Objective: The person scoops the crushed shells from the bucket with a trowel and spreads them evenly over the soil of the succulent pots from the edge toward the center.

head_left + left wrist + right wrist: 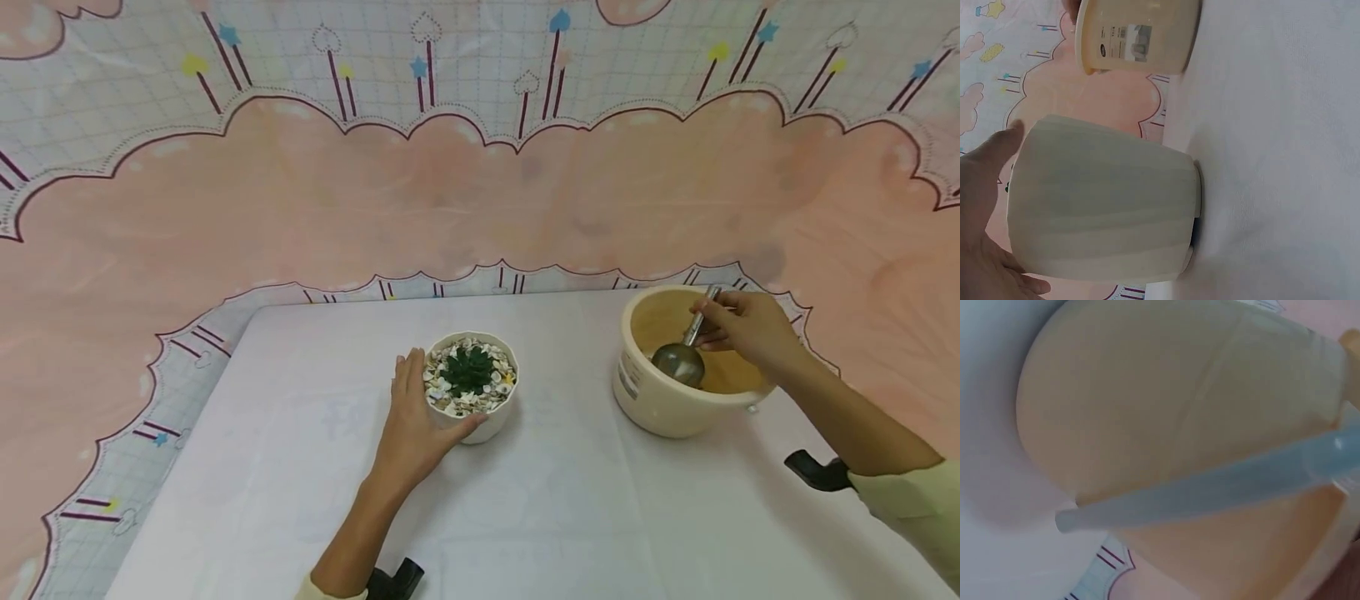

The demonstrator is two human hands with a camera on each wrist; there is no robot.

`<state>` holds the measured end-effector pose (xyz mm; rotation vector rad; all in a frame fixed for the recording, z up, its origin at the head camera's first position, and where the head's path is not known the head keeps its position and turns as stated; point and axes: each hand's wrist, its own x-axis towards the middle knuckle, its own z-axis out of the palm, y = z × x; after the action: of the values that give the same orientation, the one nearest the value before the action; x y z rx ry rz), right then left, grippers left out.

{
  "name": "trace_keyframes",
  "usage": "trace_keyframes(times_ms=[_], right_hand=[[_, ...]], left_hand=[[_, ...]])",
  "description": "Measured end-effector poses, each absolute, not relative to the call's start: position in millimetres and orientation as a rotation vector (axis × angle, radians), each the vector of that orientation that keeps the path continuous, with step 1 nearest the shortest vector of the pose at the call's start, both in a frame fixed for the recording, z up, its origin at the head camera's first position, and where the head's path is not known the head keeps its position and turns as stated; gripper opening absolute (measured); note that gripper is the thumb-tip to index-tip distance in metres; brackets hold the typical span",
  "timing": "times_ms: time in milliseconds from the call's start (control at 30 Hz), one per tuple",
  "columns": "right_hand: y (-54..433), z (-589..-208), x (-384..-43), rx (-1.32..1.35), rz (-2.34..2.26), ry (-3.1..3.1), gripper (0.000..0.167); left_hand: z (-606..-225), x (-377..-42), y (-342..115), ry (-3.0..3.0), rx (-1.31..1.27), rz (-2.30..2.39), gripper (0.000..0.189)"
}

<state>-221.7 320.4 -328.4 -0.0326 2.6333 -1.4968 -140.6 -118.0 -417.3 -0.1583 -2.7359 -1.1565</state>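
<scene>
A white pot (491, 427) with a dark green succulent (468, 370) among pale pebbles stands on the table. My left hand (416, 429) holds the pot by its rim, fingers on its left side and thumb across the front. The left wrist view shows the pot's faceted side (1104, 200) close up. To the right, my right hand (750, 327) grips the handle of a metal ladle (678, 364). The ladle's round bowl is inside a cream bucket (660, 412). What lies at the bucket's bottom is hidden.
A translucent tube (1197, 494) runs along the bucket's outside in the right wrist view. The bucket's side carries a label (1129, 42). White cloth covers the table (300, 483), and a patterned pink sheet (450, 208) hangs behind it.
</scene>
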Motion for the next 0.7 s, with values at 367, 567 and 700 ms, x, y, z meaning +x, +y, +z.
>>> trace_keyframes(times_ms=[367, 567, 700], right_hand=[[323, -352, -241, -0.033, -1.419, 2.476, 0.036], [327, -360, -244, -0.071, -1.340, 2.457, 0.029], [326, -357, -240, -0.083, -1.283, 2.456, 0.031]], left_hand=[[-416, -132, -125, -2.714, -0.271, -1.096, 0.090], [-418, -128, -130, -2.733, -0.324, -0.992, 0.084], [-419, -127, -134, -2.759, -0.348, -0.898, 0.085]])
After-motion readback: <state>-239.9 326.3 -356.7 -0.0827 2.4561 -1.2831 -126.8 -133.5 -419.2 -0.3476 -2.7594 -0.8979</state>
